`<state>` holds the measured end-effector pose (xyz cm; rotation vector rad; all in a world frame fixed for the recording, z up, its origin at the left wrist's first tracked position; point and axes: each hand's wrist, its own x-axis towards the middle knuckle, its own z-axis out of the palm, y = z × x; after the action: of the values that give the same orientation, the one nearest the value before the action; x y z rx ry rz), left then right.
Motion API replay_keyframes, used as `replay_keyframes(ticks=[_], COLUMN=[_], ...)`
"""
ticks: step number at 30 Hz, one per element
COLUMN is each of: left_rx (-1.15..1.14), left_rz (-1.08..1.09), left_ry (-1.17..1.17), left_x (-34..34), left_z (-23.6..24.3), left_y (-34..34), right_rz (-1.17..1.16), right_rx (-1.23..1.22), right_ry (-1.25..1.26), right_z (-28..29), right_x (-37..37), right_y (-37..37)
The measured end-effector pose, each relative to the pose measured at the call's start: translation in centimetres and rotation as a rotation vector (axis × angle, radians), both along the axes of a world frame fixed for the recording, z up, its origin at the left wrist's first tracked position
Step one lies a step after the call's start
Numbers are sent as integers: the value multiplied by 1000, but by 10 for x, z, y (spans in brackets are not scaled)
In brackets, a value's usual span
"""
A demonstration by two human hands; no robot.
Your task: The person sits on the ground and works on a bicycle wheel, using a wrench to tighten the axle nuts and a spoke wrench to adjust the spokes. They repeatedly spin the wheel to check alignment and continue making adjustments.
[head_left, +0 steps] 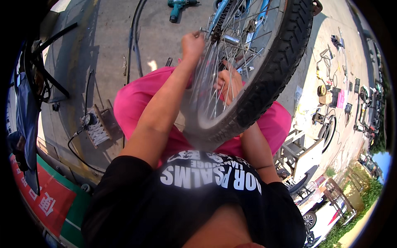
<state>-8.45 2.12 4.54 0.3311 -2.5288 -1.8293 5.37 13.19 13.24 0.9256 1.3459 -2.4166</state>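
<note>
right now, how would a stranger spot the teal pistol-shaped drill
From the large spoked bicycle wheel with black knobbly tyre, look left to the grey concrete floor. At the top lies the teal pistol-shaped drill, its colour unlike the curved black tubing to its left.

Outdoor work place, partly in shade and partly in strong sun.
The ground (109, 45) is of grey concrete, shaded at the left and middle, where a faded yellowish stripe (80, 53) runs along it; at the right, the sunlight makes it very pale. At the lower left there is a panel (62, 202) in red and green. At the right stands a pale frame (312, 155); beyond it are a white car (324, 221), green plants (374, 188) and a small piece of blue sky (382, 159).
</note>
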Motion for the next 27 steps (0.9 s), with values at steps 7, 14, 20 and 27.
replay_keyframes(ticks=[7,14,20,27], left_rx=[282,592,420,466], left_rz=[-37,-166,-417,-430], left_ry=[-79,-264,-219,-222], left_x=[-3,-3,-13,-14], left_z=[5,44,43,38], left_y=[-16,-47,-38,-37], right_rz=[312,-19,20,10], right_rx=[594,-153,-126,82], right_ry=[308,52,63,13], right_z=[-86,7,-22,-3], right_x=[10,5,1,-1], right_y=[23,-1,11,-7])
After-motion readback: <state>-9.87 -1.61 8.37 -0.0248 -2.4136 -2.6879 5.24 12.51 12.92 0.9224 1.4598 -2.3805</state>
